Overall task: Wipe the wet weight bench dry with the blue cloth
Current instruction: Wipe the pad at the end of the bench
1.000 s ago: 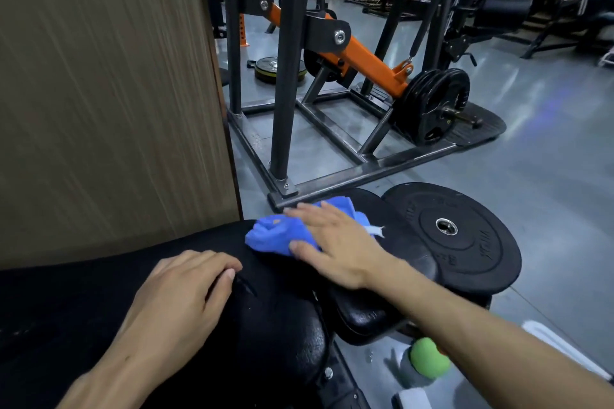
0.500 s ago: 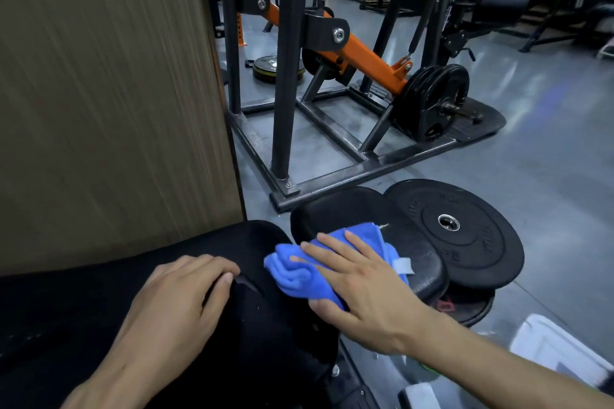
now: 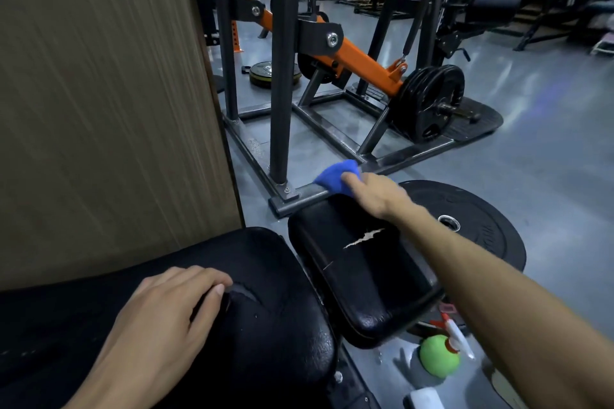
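The black padded weight bench has a long back pad (image 3: 272, 325) under me and a smaller seat pad (image 3: 358, 276) beyond it, torn with a pale jagged split in its middle. The blue cloth (image 3: 334, 176) is bunched at the far end of the seat pad. My right hand (image 3: 378, 194) presses down on it, arm stretched out over the pad. My left hand (image 3: 166, 319) rests flat on the back pad with its fingers curled beside a tear; it holds nothing.
A brown panel wall (image 3: 106, 109) stands close on the left. A steel rack frame (image 3: 282, 76) with an orange arm and loaded plates stands just beyond the seat. A black weight plate (image 3: 481, 232) lies at the right. A green spray bottle (image 3: 438, 355) stands on the floor below my arm.
My right hand has pushed the blue cloth away along the seat pad, from its near end to its far end, uncovering the torn middle. The left hand stayed put.
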